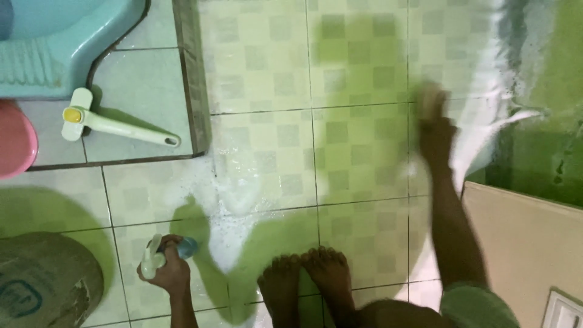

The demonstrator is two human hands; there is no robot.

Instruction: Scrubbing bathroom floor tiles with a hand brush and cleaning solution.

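We are crouching barefoot on a wet floor of pale green checked tiles [358,67], suds spreading across it. Our left hand [165,267] is wrapping its fingers tightly round a small spray bottle with a white trigger head and blue body [167,250], down at the lower left, just off the tiles. The bottle is lying nearly level in the grip — its long axis running left to right, white trigger head to the left, blue body poking out to the right. It is looking light and rigid, probably slick with soap, so we judge the narrow neck under the trigger the surest place to grip.

Our right hand [434,124] is reaching out far ahead, pressing against the foamy tiles near the white streak of lather; it is blurred, and we cannot tell whether it is flat or curled round a cloth or sponge.

A white long-handled brush with a yellow cap [109,123] is lying on the raised grey tile step — beside a light blue squat toilet pan [73,42] and a pink plastic basin [15,140].
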